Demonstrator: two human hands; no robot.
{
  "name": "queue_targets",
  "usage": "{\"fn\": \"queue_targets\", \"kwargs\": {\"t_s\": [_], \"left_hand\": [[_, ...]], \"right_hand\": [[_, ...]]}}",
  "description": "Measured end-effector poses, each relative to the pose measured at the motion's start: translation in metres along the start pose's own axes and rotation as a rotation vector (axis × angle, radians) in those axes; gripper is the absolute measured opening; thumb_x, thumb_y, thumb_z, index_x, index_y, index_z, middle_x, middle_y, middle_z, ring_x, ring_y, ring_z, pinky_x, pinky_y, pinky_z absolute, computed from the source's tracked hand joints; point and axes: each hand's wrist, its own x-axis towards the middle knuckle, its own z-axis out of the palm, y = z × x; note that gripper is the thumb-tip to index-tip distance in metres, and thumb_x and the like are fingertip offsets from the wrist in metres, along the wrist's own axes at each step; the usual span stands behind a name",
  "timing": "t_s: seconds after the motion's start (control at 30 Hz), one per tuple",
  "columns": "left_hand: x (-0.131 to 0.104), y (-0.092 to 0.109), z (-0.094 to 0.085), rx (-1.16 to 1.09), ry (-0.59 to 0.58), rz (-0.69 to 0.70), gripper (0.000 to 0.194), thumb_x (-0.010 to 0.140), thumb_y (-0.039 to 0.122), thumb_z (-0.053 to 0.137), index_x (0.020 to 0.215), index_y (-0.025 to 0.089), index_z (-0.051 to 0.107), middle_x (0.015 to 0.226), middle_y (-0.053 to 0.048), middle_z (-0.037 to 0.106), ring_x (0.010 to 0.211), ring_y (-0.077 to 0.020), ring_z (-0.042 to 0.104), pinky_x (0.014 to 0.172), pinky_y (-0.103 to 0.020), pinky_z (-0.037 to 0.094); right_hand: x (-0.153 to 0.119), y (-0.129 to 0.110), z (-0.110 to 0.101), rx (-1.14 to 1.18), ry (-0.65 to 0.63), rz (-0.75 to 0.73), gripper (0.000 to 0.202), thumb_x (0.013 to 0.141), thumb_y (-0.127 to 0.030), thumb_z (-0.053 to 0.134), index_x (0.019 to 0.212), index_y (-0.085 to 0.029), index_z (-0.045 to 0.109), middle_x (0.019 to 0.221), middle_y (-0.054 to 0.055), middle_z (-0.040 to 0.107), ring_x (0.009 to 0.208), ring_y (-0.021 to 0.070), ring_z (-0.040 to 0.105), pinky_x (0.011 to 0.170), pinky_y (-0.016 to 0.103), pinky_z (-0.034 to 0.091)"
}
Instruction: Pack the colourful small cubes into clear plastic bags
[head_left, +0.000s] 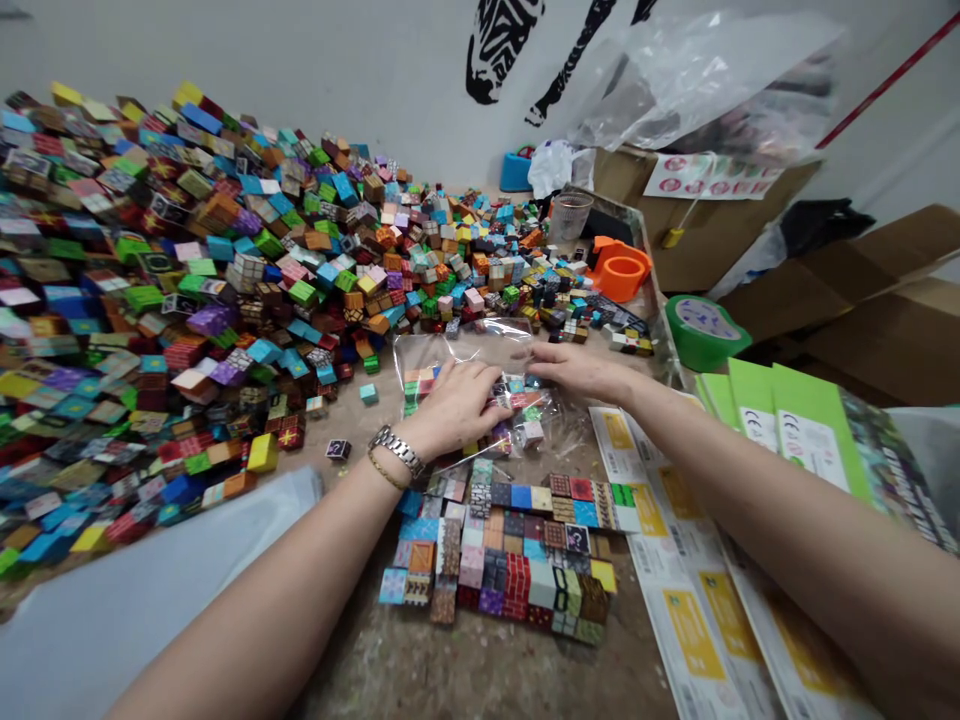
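Observation:
A clear plastic bag [461,347] with a layer of small patterned cubes inside lies flat on the table. Across its middle rests my left hand [456,408], fingers stretched out and thumb apart, pressing on the bag over the cubes. My right hand [581,372] is at the bag's upper right side, its fingers extended to the film; the fingertips are partly blurred. Just in front of the bag, a block of loose cubes [517,575] in uneven rows sits on the table. One dark cube [338,450] stands apart, left of my left wrist.
A big heap of coloured cubes [225,270] covers the left and back. Flat plastic bags [172,590] lie front left, sticker sheets [694,620] front right. Beyond are an orange tape dispenser [622,272], green tape [705,330], green cards [810,415] and a cardboard box [720,235].

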Motion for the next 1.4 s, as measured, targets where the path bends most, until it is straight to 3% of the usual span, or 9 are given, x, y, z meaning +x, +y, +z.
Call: {"fn": "queue_targets", "kwargs": {"t_s": [0.17,0.37,0.57,0.83,0.93,1.03,1.17,1.3,1.4], "left_hand": [[0.001,-0.001,0.001,0.002,-0.007,0.002,0.033,0.096,0.043,0.055,0.116,0.016,0.057,0.116,-0.011,0.064,0.115,-0.0292,0.056,0.107,-0.05,0.036],[0.001,-0.002,0.002,0.004,-0.011,0.0,0.033,0.096,0.043,0.056,0.115,0.016,0.057,0.116,-0.011,0.063,0.115,-0.0294,0.056,0.106,-0.049,0.037],[0.0,-0.001,0.001,0.006,-0.004,0.011,0.035,0.095,0.043,0.056,0.116,0.015,0.058,0.116,-0.011,0.064,0.113,-0.0293,0.056,0.104,-0.047,0.038],[0.0,-0.001,0.003,0.005,-0.015,-0.008,0.036,0.096,0.042,0.056,0.118,0.014,0.058,0.124,-0.013,0.062,0.121,-0.0305,0.054,0.109,-0.049,0.034],[0.0,-0.002,0.004,0.011,-0.009,-0.002,0.036,0.097,0.044,0.053,0.118,0.014,0.058,0.124,-0.013,0.062,0.121,-0.0306,0.054,0.109,-0.05,0.033],[0.001,-0.002,0.004,0.011,-0.002,0.021,0.037,0.1,0.046,0.048,0.116,0.015,0.058,0.121,-0.014,0.063,0.119,-0.03,0.055,0.106,-0.049,0.035],[0.001,-0.002,0.003,0.01,-0.009,0.023,0.039,0.101,0.046,0.046,0.116,0.013,0.059,0.119,-0.014,0.064,0.117,-0.0305,0.056,0.106,-0.05,0.035],[0.001,-0.004,0.004,0.005,-0.005,0.035,0.04,0.102,0.047,0.041,0.114,0.014,0.059,0.118,-0.014,0.064,0.116,-0.0303,0.055,0.104,-0.049,0.036],[0.002,-0.006,0.006,-0.005,0.001,0.047,0.042,0.103,0.048,0.037,0.115,0.015,0.059,0.118,-0.014,0.064,0.117,-0.0303,0.055,0.104,-0.05,0.036]], "right_hand": [[-0.002,-0.013,0.003,-0.133,0.175,0.056,0.045,0.088,-0.016,0.054,0.132,-0.014,0.058,0.131,0.014,0.065,0.116,0.0263,0.062,0.105,0.042,0.046],[-0.027,-0.027,0.002,-0.287,0.365,0.037,0.027,0.09,-0.022,0.053,0.113,-0.017,0.065,0.109,0.011,0.072,0.098,0.0246,0.067,0.09,0.041,0.052],[-0.055,-0.038,0.013,-0.464,0.194,-0.133,0.021,0.091,-0.025,0.054,0.104,-0.019,0.069,0.103,0.01,0.071,0.1,0.0251,0.065,0.088,0.04,0.052],[-0.088,-0.049,0.02,-0.686,0.174,-0.039,0.026,0.095,-0.023,0.045,0.097,-0.017,0.07,0.099,0.012,0.068,0.09,0.0248,0.065,0.083,0.04,0.051],[-0.098,-0.053,0.026,-0.734,0.093,0.005,0.034,0.097,-0.023,0.039,0.108,-0.017,0.07,0.099,0.013,0.071,0.095,0.0275,0.066,0.084,0.042,0.051],[-0.104,-0.059,0.032,-0.702,0.065,0.078,0.035,0.098,-0.026,0.038,0.12,-0.017,0.064,0.103,0.014,0.073,0.097,0.0288,0.067,0.083,0.042,0.051],[-0.109,-0.065,0.033,-0.572,0.089,0.155,0.028,0.096,-0.025,0.04,0.113,-0.016,0.06,0.101,0.013,0.073,0.091,0.0271,0.07,0.078,0.04,0.053],[-0.112,-0.056,0.032,-0.579,0.042,0.102,0.033,0.093,-0.018,0.04,0.116,-0.016,0.064,0.11,0.014,0.073,0.101,0.0284,0.069,0.088,0.044,0.055],[-0.111,-0.048,0.035,-0.602,0.028,0.026,0.045,0.09,-0.013,0.04,0.128,-0.014,0.063,0.133,0.016,0.065,0.121,0.0295,0.063,0.103,0.048,0.05]]}}
